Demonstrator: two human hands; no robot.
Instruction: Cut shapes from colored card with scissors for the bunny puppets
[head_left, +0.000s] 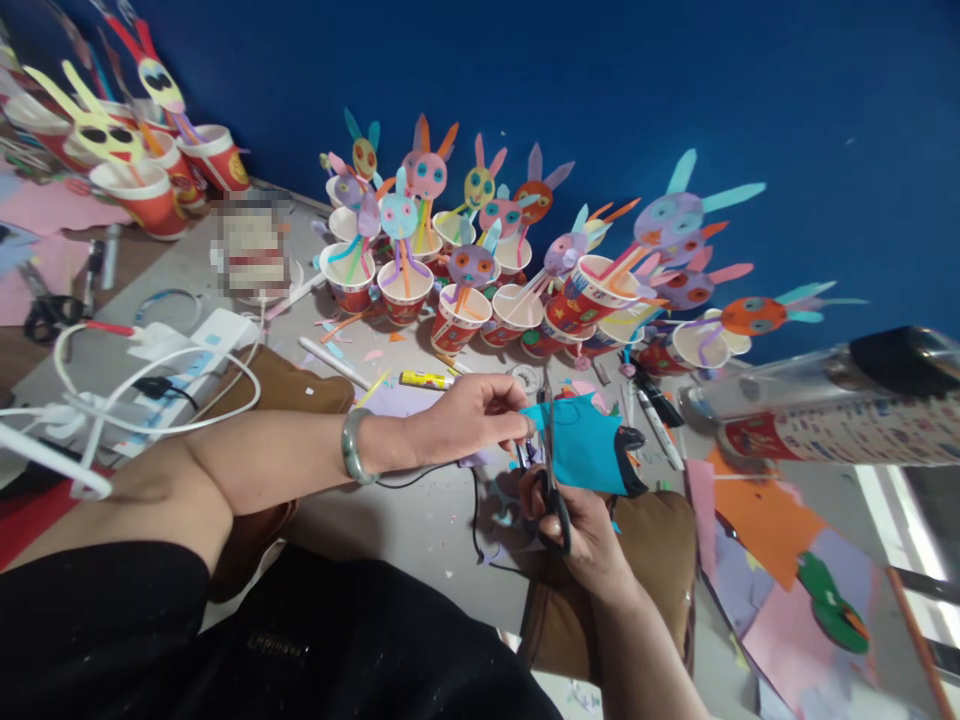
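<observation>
The right hand (589,525) grips scissors (551,470), blades up into the turquoise paper (589,445), which the left hand (465,415) pinches taut at its edge for cutting. Beyond the paper, bunny cups (457,320) crowd together against the blue wall (675,90).

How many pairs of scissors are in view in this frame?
2. One pair of scissors is in the right hand, blades at the teal paper pinched by the left hand; black-handled scissors lie far left. Clutter may hide more.

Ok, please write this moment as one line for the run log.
left hand: pinches blue paper | right hand: holds scissors at paper edge | behind: paper cups
</observation>
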